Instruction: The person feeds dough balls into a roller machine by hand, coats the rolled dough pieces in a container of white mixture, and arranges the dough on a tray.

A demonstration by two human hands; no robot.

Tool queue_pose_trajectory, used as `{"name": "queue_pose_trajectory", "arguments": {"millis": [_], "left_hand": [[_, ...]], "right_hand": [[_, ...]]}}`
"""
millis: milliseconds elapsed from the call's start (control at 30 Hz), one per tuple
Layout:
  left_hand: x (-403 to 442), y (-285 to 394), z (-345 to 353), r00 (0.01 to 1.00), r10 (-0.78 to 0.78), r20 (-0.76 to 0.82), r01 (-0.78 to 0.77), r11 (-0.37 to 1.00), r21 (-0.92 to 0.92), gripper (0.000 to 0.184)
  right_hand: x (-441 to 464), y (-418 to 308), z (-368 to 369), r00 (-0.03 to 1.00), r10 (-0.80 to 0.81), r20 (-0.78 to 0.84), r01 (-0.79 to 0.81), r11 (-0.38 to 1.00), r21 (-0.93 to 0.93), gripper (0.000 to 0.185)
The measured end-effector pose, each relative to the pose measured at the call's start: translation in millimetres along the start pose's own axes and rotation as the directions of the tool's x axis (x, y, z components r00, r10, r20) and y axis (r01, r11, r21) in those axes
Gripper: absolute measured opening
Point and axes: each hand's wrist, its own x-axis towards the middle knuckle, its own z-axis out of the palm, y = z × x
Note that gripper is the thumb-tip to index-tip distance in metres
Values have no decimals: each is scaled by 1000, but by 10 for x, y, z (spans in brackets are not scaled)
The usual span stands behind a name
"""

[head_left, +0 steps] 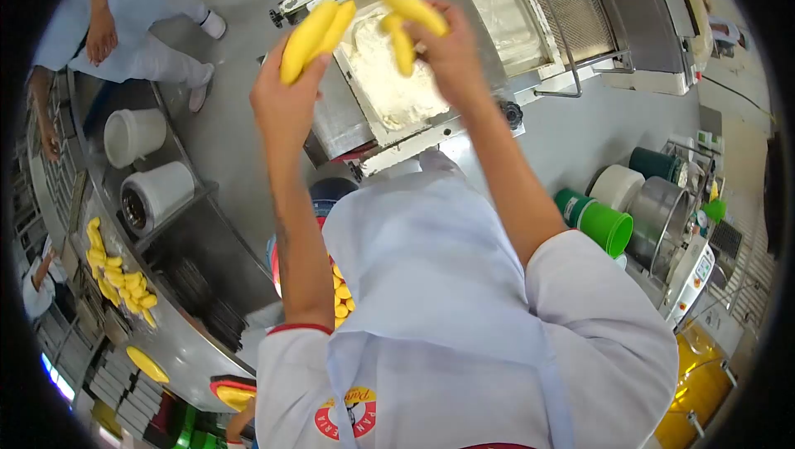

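Grey floor [244,43] is stretching between the machine at upper centre and a metal bench [186,358] at lower left. Nearest to us, our white apron [414,242] is filling the lower centre, with a heap of small yellow pieces [340,296] showing between it and our left forearm. Farther up, our left hand [281,105] is clamping two yellow lengths [308,41] side by side at upper centre-left; squeezing too hard could, we are judging, dent them or stick them together. At upper centre, our right hand [454,55] is gripping a splayed yellow pair [414,12] near one end, blurred; a loose pinch there could be letting one slip. Beneath both hands, a pale mass [389,76] is lying in the machine's frame [406,147], so anything dropped could be landing in it. Beside our right forearm a black knob [511,113] is jutting out, and catching it could be jolting our grip. Farther off, a co-worker [141,26] is standing at upper left; someone stepping back unseen could be bumping us.
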Motion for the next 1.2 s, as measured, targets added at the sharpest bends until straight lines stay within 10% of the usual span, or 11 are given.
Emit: {"name": "queue_pose_trajectory", "arguments": {"millis": [133, 200, 267, 400, 533, 700, 733, 833, 967, 1100, 1200], "left_hand": [[-31, -89, 670, 888, 427, -174, -329, 851, 408, 38], [5, -693, 1176, 948, 273, 162, -311, 699, 644, 27], [-259, -547, 1301, 835, -94, 541, -335, 693, 638, 23], [-103, -464, 1167, 952, -62, 299, -97, 868, 487, 20], [-104, -92, 1135, 960, 280, -7, -225, 786, 576, 19], [-335, -716, 1881, 978, -74, 193, -83, 715, 694, 22], [65, -1822, 2325, 980, -153, 129, 37, 773, 634, 21], [-327, -552, 1378, 946, -303, 118, 305, 952, -1, 24], [-1133, -725, 534, 963, -257, -83, 197, 879, -435, 33], [-2363, -1461, 242, 855, -511, -90, 98, 329, -939, 37], [-3102, -1727, -121, 586, -734, -342, -206, 273, -940, 35]], "right_hand": [[276, -35, -625, 802, -474, 364, 575, 448, -684, 38], [203, 407, -776, 855, -49, 517, 501, 341, -795, 36], [286, 976, -952, 550, 399, 734, 657, 335, -675, 45], [507, 553, -989, 776, 73, 627, 523, 482, -703, 36], [527, 172, -875, 699, -401, 592, 710, 486, -510, 27], [614, 1359, -1137, 587, 385, 712, 674, 254, -693, 25], [684, 1248, -1205, 572, 354, 740, 693, 274, -667, 26], [548, 419, -1090, 726, 172, 665, 452, 610, -651, 33], [677, 275, -1052, 744, 119, 658, 399, 710, -580, 36], [-101, 173, -570, 715, 379, 588, 23, 827, -561, 38], [-761, 517, 290, 543, 535, 646, -93, 804, -587, 39]]}}
